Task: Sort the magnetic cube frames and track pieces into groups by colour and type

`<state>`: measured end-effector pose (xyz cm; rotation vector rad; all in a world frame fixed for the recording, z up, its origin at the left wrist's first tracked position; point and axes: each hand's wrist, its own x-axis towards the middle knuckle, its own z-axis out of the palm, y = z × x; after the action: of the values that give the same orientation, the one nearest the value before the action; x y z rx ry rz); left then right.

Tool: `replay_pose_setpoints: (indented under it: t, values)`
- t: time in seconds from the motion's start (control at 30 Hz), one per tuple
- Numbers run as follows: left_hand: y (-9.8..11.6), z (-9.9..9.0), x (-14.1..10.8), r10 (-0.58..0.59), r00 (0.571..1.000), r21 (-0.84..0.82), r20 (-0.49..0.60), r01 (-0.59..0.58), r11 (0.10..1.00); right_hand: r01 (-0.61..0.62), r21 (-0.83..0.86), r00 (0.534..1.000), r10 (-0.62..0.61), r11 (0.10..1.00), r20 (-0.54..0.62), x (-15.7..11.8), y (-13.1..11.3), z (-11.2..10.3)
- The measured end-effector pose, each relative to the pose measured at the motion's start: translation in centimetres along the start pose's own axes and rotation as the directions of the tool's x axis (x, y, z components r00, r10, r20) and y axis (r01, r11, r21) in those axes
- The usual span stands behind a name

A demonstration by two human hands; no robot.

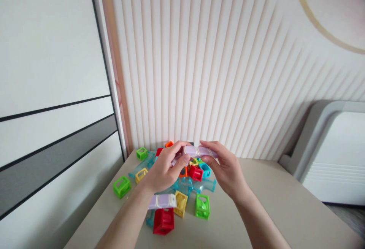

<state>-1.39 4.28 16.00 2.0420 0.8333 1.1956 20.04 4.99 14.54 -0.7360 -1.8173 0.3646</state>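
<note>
Red block (164, 221) sitting nearest on the table (262, 192), below the grip. The lilac strip (200, 151) is lying inside the grip, long axis running side to side; left hand (165, 167) and right hand (225, 167) each pinching an end, neither being nearer.

A white cabinet (51, 43) with a grey band (85, 138) fills the left of the frame, beside a tan strip (112, 51). A ribbed wall (182, 51) spans the middle, a gold arc (311, 15) curves upper right, a grey-and-white panel (339, 150) stands lower right, a beige table (273, 195) below.
</note>
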Motion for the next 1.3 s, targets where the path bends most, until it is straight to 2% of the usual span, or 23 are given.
replay_pose_setpoints:
  t: [0.17,0.27,0.43,0.63,0.7,0.83,0.9,0.97,1.03,1.1,1.13,1.2,1.23,1.3]
  values:
    - [-0.2,0.6,0.1,-0.072,0.997,-0.205,0.030,0.076,0.976,0.062,-0.077,0.998,-0.062,0.995,-0.002,0.3,0.4,-0.2]
    - [-0.3,1.0,0.2,-0.101,0.995,-0.186,0.007,0.100,0.978,0.050,-0.124,0.999,-0.052,0.991,-0.008,0.4,0.3,0.0]
    - [0.1,1.1,0.5,-0.077,0.995,0.052,-0.069,0.080,0.995,-0.035,-0.136,0.999,0.032,0.990,-0.025,0.3,-0.2,0.4]
    - [0.3,0.9,0.6,0.030,0.998,0.285,-0.056,-0.013,0.959,-0.159,-0.194,0.985,0.169,0.968,0.036,0.3,-1.0,0.3]
    - [0.0,1.3,0.6,0.096,0.995,0.417,-0.030,-0.075,0.906,-0.186,-0.258,0.979,0.201,0.948,0.033,0.4,-1.1,0.3]
    - [-0.7,1.8,0.7,0.228,0.971,0.668,0.071,-0.216,0.712,-0.259,-0.332,0.955,0.291,0.907,0.052,0.4,-0.9,0.5]
    - [-0.9,1.7,0.9,0.267,0.955,0.714,0.127,-0.275,0.643,-0.313,-0.327,0.932,0.355,0.892,0.077,0.4,-0.9,0.6]
    - [-1.0,1.3,0.9,0.308,0.942,0.721,0.135,-0.307,0.622,-0.377,-0.256,0.911,0.406,0.890,0.072,0.3,-1.0,0.5]
    - [-1.2,0.7,0.9,0.352,0.935,0.688,0.050,-0.287,0.666,-0.423,-0.082,0.904,0.426,0.902,0.030,0.4,-0.9,0.2]
    - [-1.5,0.0,0.8,0.353,0.920,0.603,-0.168,-0.188,0.775,-0.406,0.108,0.910,0.413,0.907,-0.047,0.5,-0.8,-0.1]
    - [-1.7,-0.4,0.8,0.317,0.894,0.520,-0.316,-0.116,0.846,-0.384,0.165,0.912,0.401,0.909,-0.089,0.7,-0.7,-0.3]
    - [-2.1,-1.1,0.8,0.165,0.787,0.253,-0.594,-0.012,0.967,-0.364,0.167,0.913,0.386,0.916,-0.129,0.9,-0.5,-0.7]
    - [-2.3,-1.4,0.9,0.073,0.722,0.096,-0.688,-0.010,0.995,-0.377,0.128,0.914,0.391,0.917,-0.113,0.9,-0.4,-0.8]
    - [-2.8,-1.8,1.3,-0.090,0.617,-0.181,-0.782,-0.088,0.980,-0.419,0.020,0.908,0.419,0.908,-0.020,0.8,-0.2,-0.7]
